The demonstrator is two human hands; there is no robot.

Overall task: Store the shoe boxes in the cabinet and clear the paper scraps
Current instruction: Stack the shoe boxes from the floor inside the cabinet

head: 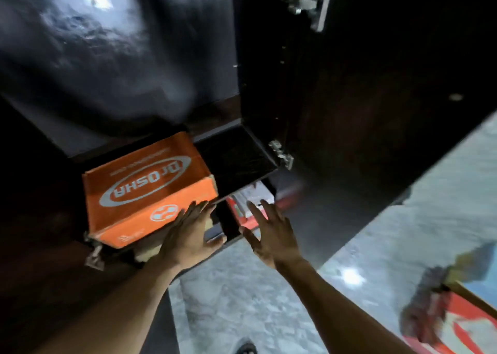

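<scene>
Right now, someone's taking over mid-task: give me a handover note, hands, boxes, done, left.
Left hand: open, palm flat against the front of the orange shoe box, not gripping.
Right hand: open, fingers spread, holding nothing, hovering before the lower shelf.
Orange shoe box sits on the cabinet shelf, its near end overhanging the edge.
A red and white box lies on the shelf below.
Cabinet door open.
Done: orange box nearly in.
Left: push it fully in, shut the door, clear paper scraps; none identifiable in view.

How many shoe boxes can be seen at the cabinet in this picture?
2: an orange shoe box on the upper shelf, touched by the left hand, and a red-and-white box partly hidden on the shelf below. More may be hidden.
</scene>
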